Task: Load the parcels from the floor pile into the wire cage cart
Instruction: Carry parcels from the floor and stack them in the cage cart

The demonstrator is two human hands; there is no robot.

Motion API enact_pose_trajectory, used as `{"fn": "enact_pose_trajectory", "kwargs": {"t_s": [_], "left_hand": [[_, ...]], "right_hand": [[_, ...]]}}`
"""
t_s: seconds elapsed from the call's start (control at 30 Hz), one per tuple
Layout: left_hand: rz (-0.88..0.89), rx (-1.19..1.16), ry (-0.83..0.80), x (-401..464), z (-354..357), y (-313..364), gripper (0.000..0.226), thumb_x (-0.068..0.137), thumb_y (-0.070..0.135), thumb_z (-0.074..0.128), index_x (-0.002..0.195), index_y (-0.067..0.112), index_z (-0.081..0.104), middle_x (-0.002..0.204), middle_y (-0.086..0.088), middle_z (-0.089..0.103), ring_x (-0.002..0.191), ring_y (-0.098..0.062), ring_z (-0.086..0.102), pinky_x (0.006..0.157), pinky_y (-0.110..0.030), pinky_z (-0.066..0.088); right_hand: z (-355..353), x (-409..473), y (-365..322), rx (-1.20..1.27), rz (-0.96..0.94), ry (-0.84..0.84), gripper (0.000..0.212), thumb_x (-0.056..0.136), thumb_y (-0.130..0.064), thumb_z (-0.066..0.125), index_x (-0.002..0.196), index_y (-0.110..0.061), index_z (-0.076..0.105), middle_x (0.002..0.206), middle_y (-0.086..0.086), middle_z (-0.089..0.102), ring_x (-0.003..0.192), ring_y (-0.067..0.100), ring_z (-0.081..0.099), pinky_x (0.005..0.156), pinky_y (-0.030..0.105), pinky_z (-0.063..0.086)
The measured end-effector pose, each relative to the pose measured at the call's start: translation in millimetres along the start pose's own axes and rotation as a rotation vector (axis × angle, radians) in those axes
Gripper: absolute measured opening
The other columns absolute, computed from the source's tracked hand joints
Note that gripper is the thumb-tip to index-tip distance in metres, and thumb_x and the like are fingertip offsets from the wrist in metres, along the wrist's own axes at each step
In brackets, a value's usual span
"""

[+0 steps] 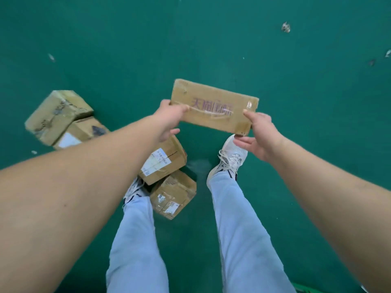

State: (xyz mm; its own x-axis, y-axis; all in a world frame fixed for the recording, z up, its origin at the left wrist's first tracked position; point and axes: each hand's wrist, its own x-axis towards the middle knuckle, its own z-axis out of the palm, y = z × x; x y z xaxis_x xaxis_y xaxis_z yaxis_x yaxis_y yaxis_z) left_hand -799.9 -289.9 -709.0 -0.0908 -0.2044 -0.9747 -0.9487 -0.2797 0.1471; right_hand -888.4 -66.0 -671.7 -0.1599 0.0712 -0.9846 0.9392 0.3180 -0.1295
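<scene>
Midway through a lift: flat cardboard parcel (213,106) with purple lettering and clear tape, held up off the green floor (296,102) between two bare hands, above the right shoe (229,157). Left hand (169,118) gripping the parcel's left end, thumb on top and fingers underneath. Right hand (257,133) pinching the near right corner, thumb on the upper face, fingers spread loosely below. Four more boxes waiting on the floor: two stacked well off to the left, a worn one (56,114) atop a labelled one (82,133); two close by the feet, one with a white shipping label (163,162) partly hidden behind the left forearm, and another (173,194) between the legs in pale blue trousers (239,229). Scraps of litter (285,27) scattered farther out. Wire cage cart nowhere in view. Apparent stage: pick-up of a single parcel, with carrying and placing not yet done. Next move, by all appearances: turning toward the cart, wherever it stands, keeping the parcel level and firming up the light right-hand hold before setting it inside.
</scene>
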Motion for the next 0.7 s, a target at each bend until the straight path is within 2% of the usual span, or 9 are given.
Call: {"fn": "enact_pose_trajectory", "kwargs": {"t_s": [0.13, 0.2, 0.27, 0.37, 0.5, 0.6, 0.63, 0.7], "left_hand": [[-0.027, -0.168, 0.052, -109.7, -42.6, -19.0, 0.067, 0.098, 0.052, 0.062, 0.15, 0.03, 0.026, 0.128, 0.002, 0.053, 0.106, -0.019, 0.063, 0.104, -0.043, 0.054], [-0.015, -0.242, 0.068, -169.7, -67.3, -23.4, 0.075, 0.091, 0.064, 0.064, 0.147, 0.031, 0.025, 0.127, 0.001, 0.052, 0.104, -0.02, 0.063, 0.104, -0.045, 0.053], [-0.023, -0.315, 0.077, -222.4, -84.8, -23.7, 0.085, 0.082, 0.077, 0.063, 0.145, 0.033, 0.026, 0.126, 0.0, 0.051, 0.108, -0.029, 0.065, 0.099, -0.047, 0.055], [-0.043, -0.518, 0.108, -317.1, -107.3, -19.5, 0.101, 0.069, 0.087, 0.063, 0.148, 0.034, 0.029, 0.136, -0.002, 0.053, 0.108, -0.036, 0.067, 0.089, -0.048, 0.058], [-0.016, -0.768, 0.163, -430.5, -127.9, -21.9, 0.085, 0.073, 0.076, 0.072, 0.139, 0.03, 0.043, 0.135, -0.009, 0.056, 0.109, -0.037, 0.066, 0.091, -0.051, 0.058], [0.035, -0.896, 0.223, -494.8, -132.1, -38.5, 0.051, 0.088, 0.062, 0.068, 0.119, 0.026, 0.051, 0.118, -0.005, 0.059, 0.105, -0.027, 0.063, 0.097, -0.048, 0.056], [0.043, -0.948, 0.244, -514.1, -133.1, -46.7, 0.05, 0.09, 0.058, 0.068, 0.121, 0.024, 0.048, 0.115, -0.004, 0.057, 0.104, -0.025, 0.061, 0.096, -0.047, 0.057], [0.069, -1.041, 0.297, -545.5, -135.0, -68.7, 0.066, 0.089, 0.057, 0.07, 0.135, 0.021, 0.038, 0.114, -0.004, 0.053, 0.104, -0.025, 0.06, 0.09, -0.046, 0.059]], "right_hand": [[21.4, -99.5, 6.9, 0.091, 0.036, -0.026, 0.063, 0.09, -0.075, 0.054, 0.133, -0.033, 0.039, 0.112, -0.005, 0.051, 0.11, 0.039, 0.064, 0.097, 0.052, 0.057], [29.1, -152.8, 3.4, 0.105, 0.026, -0.055, 0.071, 0.085, -0.081, 0.055, 0.137, -0.034, 0.045, 0.115, -0.007, 0.055, 0.112, 0.035, 0.065, 0.096, 0.05, 0.057], [35.1, -198.6, -4.2, 0.087, -0.005, -0.075, 0.063, 0.087, -0.073, 0.059, 0.133, -0.032, 0.052, 0.115, -0.009, 0.057, 0.112, 0.032, 0.066, 0.094, 0.046, 0.059], [38.0, -284.2, -21.9, 0.074, -0.084, -0.115, 0.05, 0.091, -0.057, 0.061, 0.128, -0.024, 0.056, 0.123, -0.001, 0.059, 0.114, 0.025, 0.062, 0.087, 0.039, 0.061], [39.8, -390.2, -35.9, 0.034, -0.173, -0.167, 0.057, 0.085, -0.053, 0.065, 0.13, -0.02, 0.051, 0.13, 0.008, 0.057, 0.118, 0.024, 0.06, 0.074, 0.035, 0.061], [34.6, -452.2, -32.0, -0.044, -0.172, -0.218, 0.055, 0.087, -0.051, 0.064, 0.132, -0.023, 0.049, 0.129, 0.009, 0.057, 0.118, 0.028, 0.061, 0.074, 0.037, 0.062], [34.1, -470.7, -29.2, -0.088, -0.166, -0.242, 0.054, 0.088, -0.051, 0.063, 0.133, -0.025, 0.049, 0.128, 0.01, 0.058, 0.118, 0.029, 0.062, 0.075, 0.038, 0.061], [35.2, -501.4, -21.5, -0.178, -0.178, -0.28, 0.053, 0.089, -0.052, 0.062, 0.134, -0.027, 0.049, 0.127, 0.011, 0.059, 0.116, 0.03, 0.062, 0.079, 0.04, 0.06]]}}
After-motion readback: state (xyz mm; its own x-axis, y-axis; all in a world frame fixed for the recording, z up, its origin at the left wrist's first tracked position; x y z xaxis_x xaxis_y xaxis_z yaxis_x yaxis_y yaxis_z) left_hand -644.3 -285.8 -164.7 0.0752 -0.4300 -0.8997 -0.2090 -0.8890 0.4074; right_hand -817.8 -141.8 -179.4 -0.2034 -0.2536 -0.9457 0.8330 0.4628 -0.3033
